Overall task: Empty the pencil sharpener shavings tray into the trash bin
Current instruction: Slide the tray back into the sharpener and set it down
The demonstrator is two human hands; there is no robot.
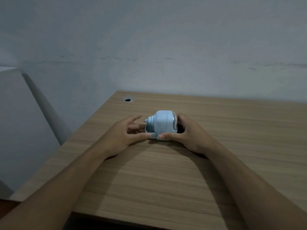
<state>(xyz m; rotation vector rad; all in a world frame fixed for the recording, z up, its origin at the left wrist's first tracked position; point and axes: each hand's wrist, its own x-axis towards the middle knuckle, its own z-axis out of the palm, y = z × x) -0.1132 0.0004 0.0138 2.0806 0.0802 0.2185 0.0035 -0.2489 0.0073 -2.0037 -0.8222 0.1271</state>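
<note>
A light blue pencil sharpener with a rounded body stands on the wooden desk near its middle. My right hand wraps around its right side, thumb on the front of its base. My left hand is at its left side; the thumb and fingers pinch the shavings tray, which sticks out a little to the left at the bottom. The tray's contents are hidden. No trash bin is in view.
A round cable hole sits near the desk's far left corner. A grey wall rises behind the desk. Left of the desk stands a white slanted panel. The desk's left edge runs diagonally toward me.
</note>
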